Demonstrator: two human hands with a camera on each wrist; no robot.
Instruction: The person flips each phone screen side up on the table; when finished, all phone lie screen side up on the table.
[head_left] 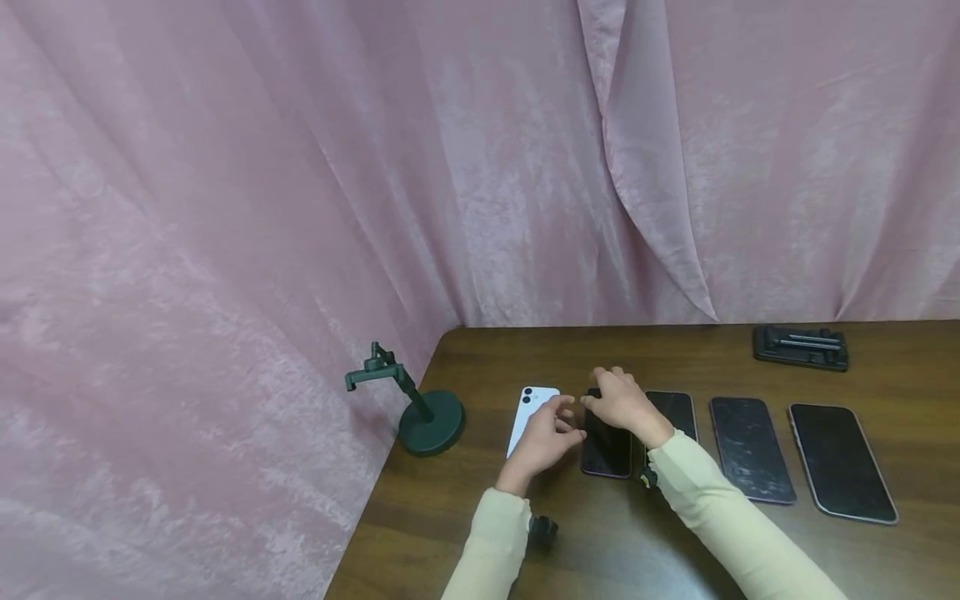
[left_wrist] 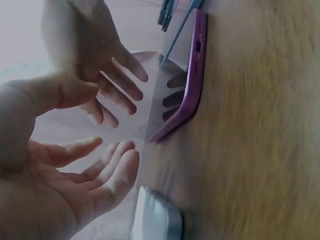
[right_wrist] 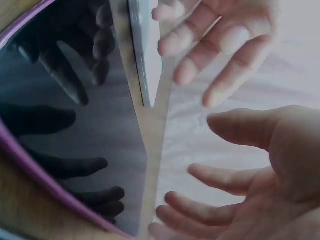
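My left hand (head_left: 542, 442) hovers between a white phone (head_left: 522, 421) and a dark phone (head_left: 606, 454), fingers loosely bent and holding nothing. The white phone lies with its back and two camera lenses up, partly covered by this hand. Above the far end of the dark phone is my right hand (head_left: 624, 406), its fingers spread and nothing in them. In the left wrist view the dark phone shows a purple edge (left_wrist: 192, 95). Its glossy screen (right_wrist: 90, 145) mirrors the fingers in the right wrist view, and both palms are partly turned toward each other.
Right of the hands lie a phone (head_left: 675, 408) partly behind the right sleeve, another phone (head_left: 752, 450), and a larger phone (head_left: 843, 462). A green stand (head_left: 431, 422) is at the table's left edge. A folded black stand (head_left: 801, 347) lies near the pink curtain (head_left: 525, 167).
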